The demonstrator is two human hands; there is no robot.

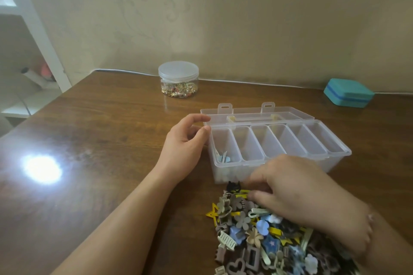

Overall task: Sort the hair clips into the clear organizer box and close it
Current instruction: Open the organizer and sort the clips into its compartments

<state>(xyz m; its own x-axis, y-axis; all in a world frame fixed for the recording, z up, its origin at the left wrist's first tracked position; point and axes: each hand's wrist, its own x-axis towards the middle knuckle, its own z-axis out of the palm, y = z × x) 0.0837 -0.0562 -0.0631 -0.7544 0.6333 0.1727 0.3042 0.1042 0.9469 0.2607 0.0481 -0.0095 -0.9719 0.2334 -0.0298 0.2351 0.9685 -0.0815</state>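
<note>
Clip pile (pixel 266 230) lies before the organizer box (pixel 335 163), jar (pixel 178 79) behind.

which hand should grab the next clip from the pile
Right. The right hand is already over the pile of hair clips, fingers at its top edge. The left hand is at the organizer box corner, seemingly steadying it.

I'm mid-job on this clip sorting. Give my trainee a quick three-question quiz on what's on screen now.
1. True or false: the clear organizer box has its lid shut.
2. Which compartment holds clips already? A) leftmost B) middle C) rightmost
3. Fill in: the right hand reaches into the ___ of hair clips in front of the box.

Also in view: the left hand at the box's left end, a round jar and a teal case behind.

Key: 1 false; 2 A; 3 pile.
</note>
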